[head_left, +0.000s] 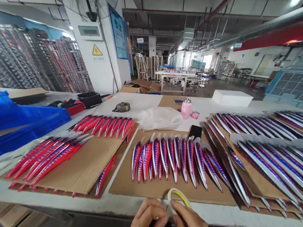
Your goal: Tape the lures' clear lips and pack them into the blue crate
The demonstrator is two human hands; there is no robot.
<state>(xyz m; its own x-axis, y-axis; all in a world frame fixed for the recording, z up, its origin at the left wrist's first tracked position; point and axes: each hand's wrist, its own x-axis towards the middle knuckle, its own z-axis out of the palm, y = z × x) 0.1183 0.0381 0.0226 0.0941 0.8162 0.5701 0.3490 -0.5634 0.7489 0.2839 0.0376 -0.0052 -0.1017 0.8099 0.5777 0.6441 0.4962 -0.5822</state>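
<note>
My right hand [190,220] is closed around a roll of tape [179,193], pale with a yellow inner core. Close beside it, my left hand [148,220] pinches with thumb and forefinger at what looks like the tape's loose end, partly hidden by the fingers. Both hands are at the table's front edge. Just beyond them a row of fishing lures [171,155], red, purple and silver with clear lips, lies on a cardboard sheet [127,183].
Stacked cardboard with red lures [53,156] stands at the left, and silver-purple lures [275,164] lie on layered cardboard at the right. Further back are a plastic bag [159,118], a pink bottle [186,109], a black phone [195,132] and a white box [232,97]. Blue crates [38,121] sit far left.
</note>
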